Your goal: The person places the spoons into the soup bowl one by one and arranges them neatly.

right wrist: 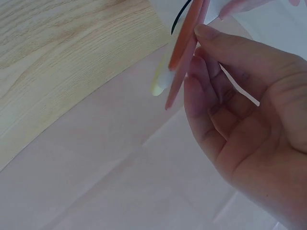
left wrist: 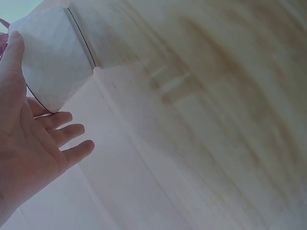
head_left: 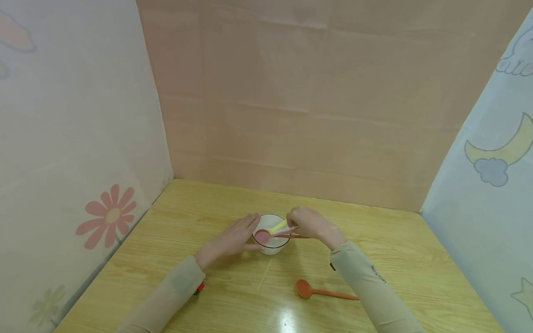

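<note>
A white bowl (head_left: 272, 250) with a dark rim stands on the table. My left hand (head_left: 233, 237) spans its left side, thumb at the near wall and fingers toward the far side; in the left wrist view the thumb and index finger touch the bowl (left wrist: 55, 57), while the other fingers extend past it. At the bowl's right, my right hand (head_left: 310, 224) pinches a pink spoon's handle (right wrist: 180, 86) between thumb and fingertips. A pink spoon head (head_left: 262, 237) shows inside the bowl. Yellow (head_left: 278, 226) and orange handles (right wrist: 184, 45) lean out beside it; their heads are hidden.
An orange spoon (head_left: 305, 289) lies on the wooden table (head_left: 233, 305) nearer me, its handle end by my right sleeve. A small red and black object (head_left: 200, 287) is partly covered by the left sleeve. Cloth-like walls enclose the table's back and sides.
</note>
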The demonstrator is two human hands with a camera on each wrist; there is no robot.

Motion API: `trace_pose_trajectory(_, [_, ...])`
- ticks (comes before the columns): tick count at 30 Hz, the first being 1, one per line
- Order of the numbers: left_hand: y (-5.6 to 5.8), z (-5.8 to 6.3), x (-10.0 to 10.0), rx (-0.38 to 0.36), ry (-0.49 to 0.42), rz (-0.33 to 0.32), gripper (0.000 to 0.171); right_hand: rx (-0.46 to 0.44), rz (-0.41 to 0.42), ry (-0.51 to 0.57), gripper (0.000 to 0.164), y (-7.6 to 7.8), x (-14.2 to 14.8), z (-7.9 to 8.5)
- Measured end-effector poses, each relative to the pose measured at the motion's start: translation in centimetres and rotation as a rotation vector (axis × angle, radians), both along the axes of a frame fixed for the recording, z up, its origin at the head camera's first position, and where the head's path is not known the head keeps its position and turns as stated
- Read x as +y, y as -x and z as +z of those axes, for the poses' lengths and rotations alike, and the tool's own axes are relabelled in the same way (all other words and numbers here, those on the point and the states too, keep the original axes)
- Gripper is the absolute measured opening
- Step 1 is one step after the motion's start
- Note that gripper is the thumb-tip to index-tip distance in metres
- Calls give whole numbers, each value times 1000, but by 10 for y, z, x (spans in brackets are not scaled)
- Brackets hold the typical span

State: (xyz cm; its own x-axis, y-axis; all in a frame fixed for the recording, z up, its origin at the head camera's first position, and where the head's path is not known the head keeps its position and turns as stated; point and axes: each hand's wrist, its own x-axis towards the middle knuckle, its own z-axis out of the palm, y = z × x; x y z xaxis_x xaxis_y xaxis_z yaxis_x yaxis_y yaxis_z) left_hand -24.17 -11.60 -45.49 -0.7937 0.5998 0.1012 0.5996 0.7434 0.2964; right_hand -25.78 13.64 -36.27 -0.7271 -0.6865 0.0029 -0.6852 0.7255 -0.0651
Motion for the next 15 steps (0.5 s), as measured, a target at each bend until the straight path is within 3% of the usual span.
trace_pose_trajectory(15, [-1,1,0,4,-19,-13,93,37,-11,46,11,-6,16,9])
